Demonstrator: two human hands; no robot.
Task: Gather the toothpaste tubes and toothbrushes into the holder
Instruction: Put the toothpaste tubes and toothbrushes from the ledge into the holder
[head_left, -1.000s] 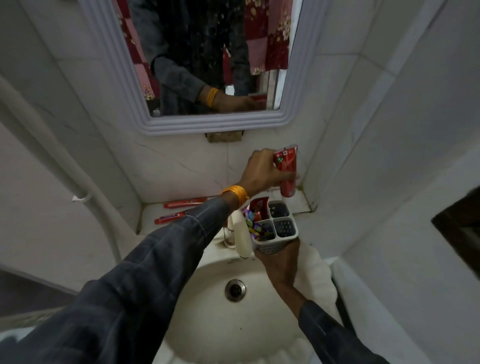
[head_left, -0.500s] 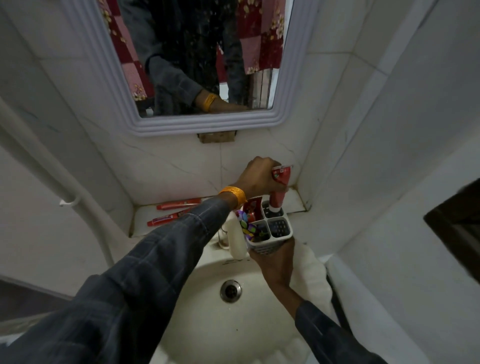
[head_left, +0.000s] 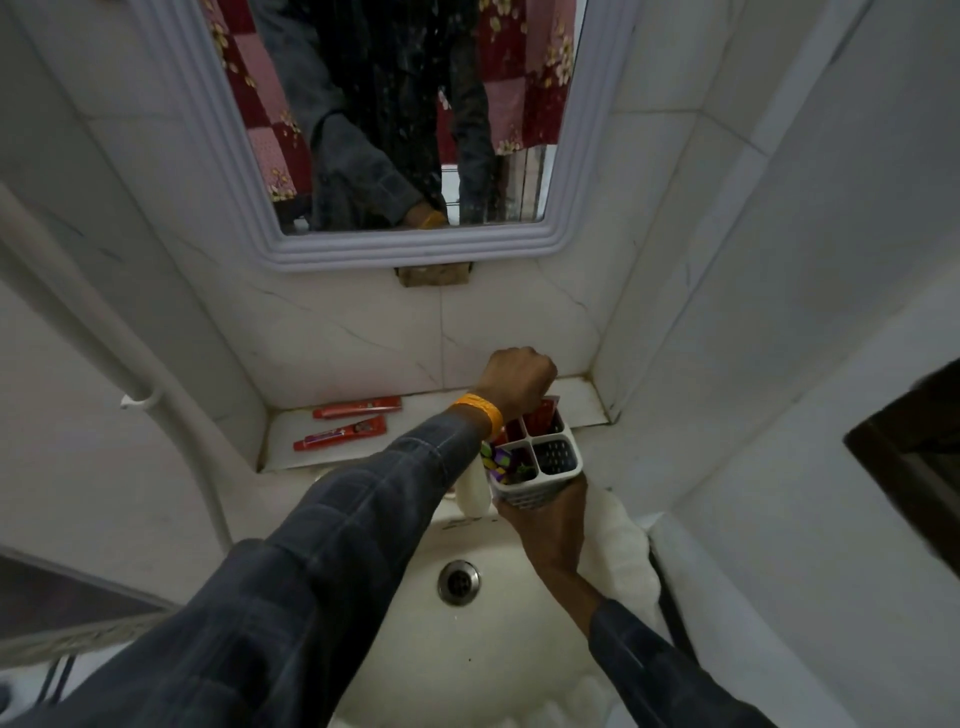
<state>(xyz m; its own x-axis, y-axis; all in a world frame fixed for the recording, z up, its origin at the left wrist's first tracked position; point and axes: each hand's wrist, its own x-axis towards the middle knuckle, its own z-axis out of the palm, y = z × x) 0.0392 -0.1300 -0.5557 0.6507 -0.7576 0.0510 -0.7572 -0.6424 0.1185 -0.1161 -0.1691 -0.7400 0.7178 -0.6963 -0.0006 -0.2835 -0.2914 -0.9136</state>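
Observation:
My right hand (head_left: 545, 525) grips a white four-compartment holder (head_left: 563, 470) from below, above the sink. My left hand (head_left: 517, 382), wearing an orange bangle, is closed over a red toothpaste tube (head_left: 543, 415) that stands deep in the holder's far right compartment. Another red tube (head_left: 513, 431) fills the far left compartment, and colourful toothbrush handles (head_left: 496, 460) sit in the near left one. The near right compartment looks empty. Two more red toothpaste tubes lie flat on the ledge to the left, one tube (head_left: 357, 408) behind the other tube (head_left: 340, 434).
A cream sink (head_left: 467, 644) with a metal drain (head_left: 458, 582) lies below the holder. A white tap (head_left: 475, 493) stands just left of the holder. A framed mirror (head_left: 405, 249) hangs above the white ledge (head_left: 582, 402), and a white pipe (head_left: 130, 364) runs down the left wall.
My left hand has lowered the red toothpaste tube from above the holder down into its far right compartment. The holder has stayed in my right hand.

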